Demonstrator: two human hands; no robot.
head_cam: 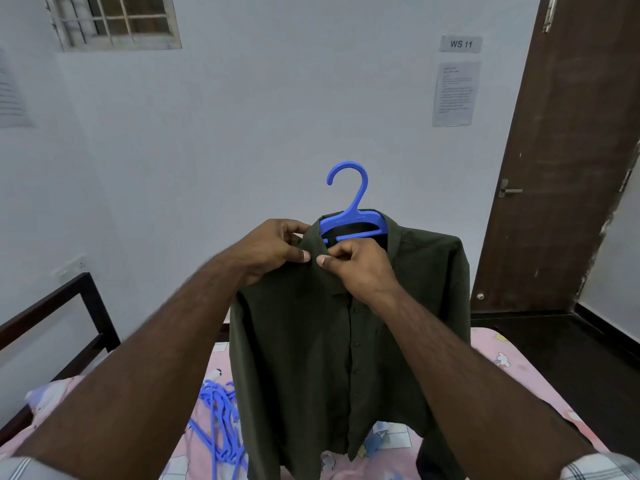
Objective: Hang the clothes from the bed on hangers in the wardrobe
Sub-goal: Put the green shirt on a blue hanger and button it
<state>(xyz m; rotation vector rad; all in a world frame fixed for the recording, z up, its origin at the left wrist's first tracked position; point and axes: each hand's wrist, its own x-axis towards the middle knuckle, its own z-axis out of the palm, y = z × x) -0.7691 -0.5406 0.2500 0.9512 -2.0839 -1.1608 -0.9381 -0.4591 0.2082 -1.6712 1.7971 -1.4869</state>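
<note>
A dark green button-up shirt hung upright on a blue plastic hanger above the pink-sheeted bed. More blue hangers lay piled on the bed at near left.

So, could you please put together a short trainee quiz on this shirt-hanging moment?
1. True or false: the dark green shirt is already on the blue hanger.
2. Where does each hand's grip sit: left hand, right hand?
3. The spare hangers lie: A) on the floor, B) on the bed, C) on the door handle?

Key: 1 true; 2 both pinch the shirt at the collar; 3 B.
</note>
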